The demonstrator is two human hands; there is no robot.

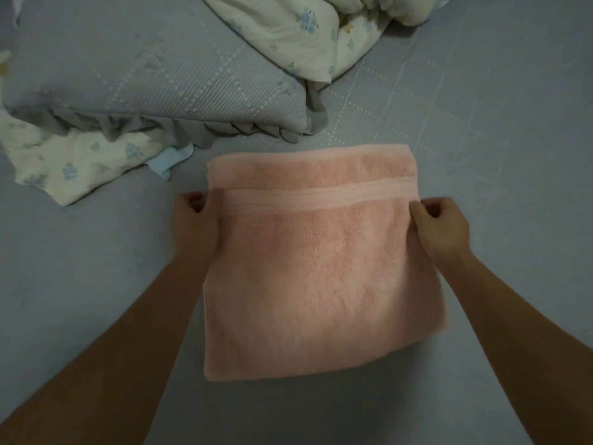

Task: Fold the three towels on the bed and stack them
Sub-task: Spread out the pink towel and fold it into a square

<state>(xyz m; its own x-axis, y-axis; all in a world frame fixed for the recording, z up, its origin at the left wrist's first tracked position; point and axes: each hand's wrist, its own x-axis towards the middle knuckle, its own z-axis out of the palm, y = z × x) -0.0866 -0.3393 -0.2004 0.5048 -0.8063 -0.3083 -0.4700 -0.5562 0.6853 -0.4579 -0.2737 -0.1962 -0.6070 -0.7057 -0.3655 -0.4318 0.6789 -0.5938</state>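
A pink towel [321, 271] lies folded into a thick rectangle on the grey bed sheet [497, 155], a woven band running across its upper layer. My left hand [195, 216] pinches the left end of that top layer's edge, fingers curled. At the right end of the same edge my right hand [441, 226] pinches the layer too. Both forearms reach in from the bottom corners. No other towel shows in this view.
A grey pillow with a ruffled edge [154, 88] lies beyond the towel at the upper left. A cream floral blanket [308, 30] is bunched at the top, and more of it [70, 162] pokes out under the pillow, beside a light blue scrap of cloth [170, 162].
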